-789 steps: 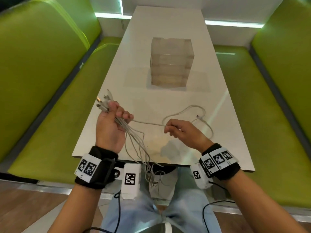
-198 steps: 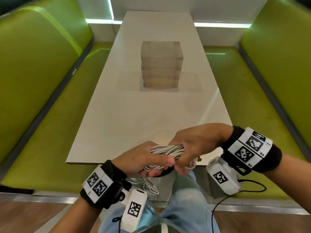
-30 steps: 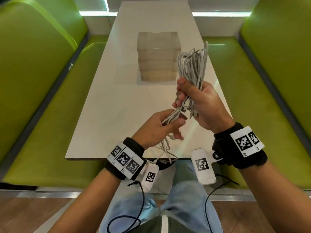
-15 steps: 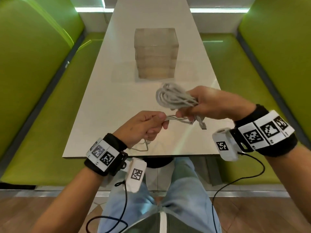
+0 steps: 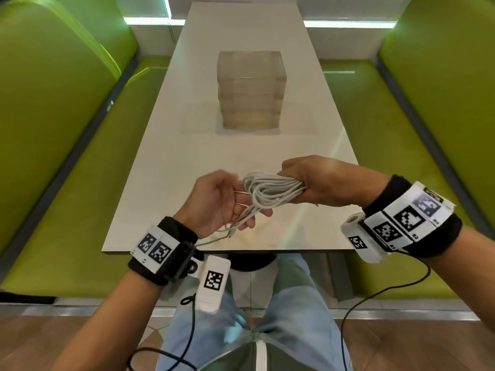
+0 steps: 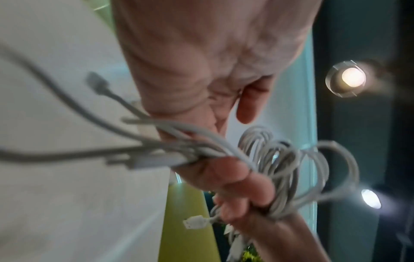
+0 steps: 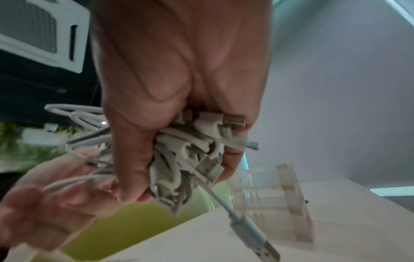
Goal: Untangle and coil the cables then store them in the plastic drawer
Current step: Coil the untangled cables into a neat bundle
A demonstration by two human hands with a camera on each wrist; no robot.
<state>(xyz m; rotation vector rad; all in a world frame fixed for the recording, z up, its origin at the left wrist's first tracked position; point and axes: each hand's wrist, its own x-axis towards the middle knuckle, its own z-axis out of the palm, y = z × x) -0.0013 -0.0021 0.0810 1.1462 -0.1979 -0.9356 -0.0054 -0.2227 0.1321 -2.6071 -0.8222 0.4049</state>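
1. Bundle of thin white round-sheathed rubbery cables (image 5: 270,190), looped into a loose multi-strand coil, held in the air above the near end of the table, between both hands.
2. Right hand (image 5: 318,183) is clenched around one end of the coil; fingers wrap the strands tight, and flat plug ends poke out of the fist in the right wrist view (image 7: 210,124). One metal USB plug (image 7: 257,242) dangles below on a stiff lead.
3. Left hand (image 5: 217,202) is palm-up with relaxed, spread fingers; loose cable tails run across the palm and trail off toward the wrist. Thumb lies against the strands; a firm grip cannot be told, blurred.
4. Clear, boxy plastic drawer unit (image 5: 250,89) with stacked tiers stands mid-table, well apart from the coil, drawers closed.
5. Smooth, glossy white rectangular table (image 5: 166,162).
6. Padded green bench seats (image 5: 67,129) flank both sides.
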